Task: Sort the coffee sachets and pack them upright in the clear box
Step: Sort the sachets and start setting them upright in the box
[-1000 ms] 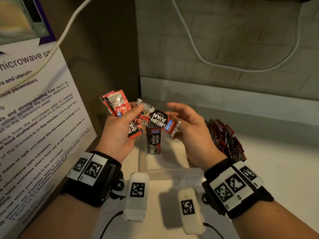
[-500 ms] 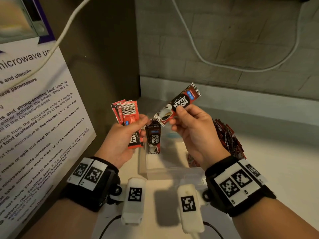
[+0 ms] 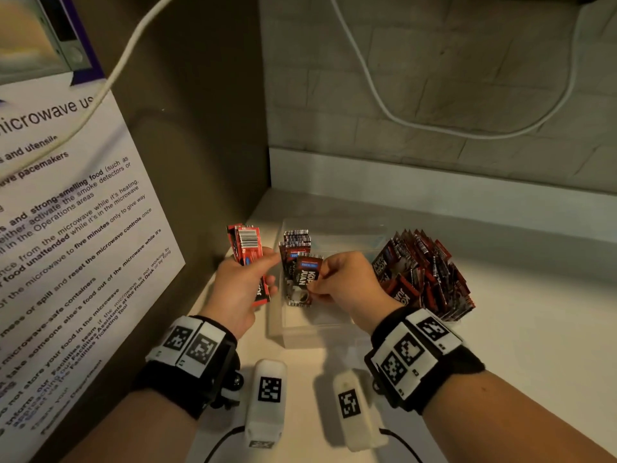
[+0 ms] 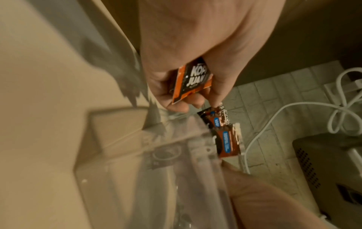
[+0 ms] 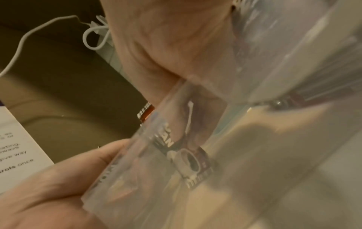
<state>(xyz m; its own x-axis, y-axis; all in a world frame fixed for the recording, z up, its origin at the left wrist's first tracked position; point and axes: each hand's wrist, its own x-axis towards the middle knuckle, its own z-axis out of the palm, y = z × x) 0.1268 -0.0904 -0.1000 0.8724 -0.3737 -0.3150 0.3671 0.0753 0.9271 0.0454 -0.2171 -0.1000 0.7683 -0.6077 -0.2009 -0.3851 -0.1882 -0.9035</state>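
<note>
My left hand [image 3: 267, 274] grips a small stack of red coffee sachets [image 3: 248, 250] just left of the clear box [image 3: 302, 332]; in the left wrist view one red sachet [image 4: 194, 80] shows between its fingers. My right hand [image 3: 317, 279] pinches a dark brown sachet [image 3: 306, 275] and holds it upright inside the box, against a few dark sachets [image 3: 295, 242] standing at the box's left end. Through the box wall [image 5: 254, 77] the right wrist view shows the dark sachet [image 5: 188, 159] with its coffee-cup print.
A pile of loose red and dark sachets [image 3: 424, 275] lies right of the box. A wall with a microwave notice [image 3: 66, 228] stands close on the left. White cables [image 3: 434, 128] hang on the back wall. White counter [image 3: 534, 329] extends to the right.
My right hand has brought the dark sachet down from above the box into it. My left hand, still holding the red sachets, has dropped slightly towards the box.
</note>
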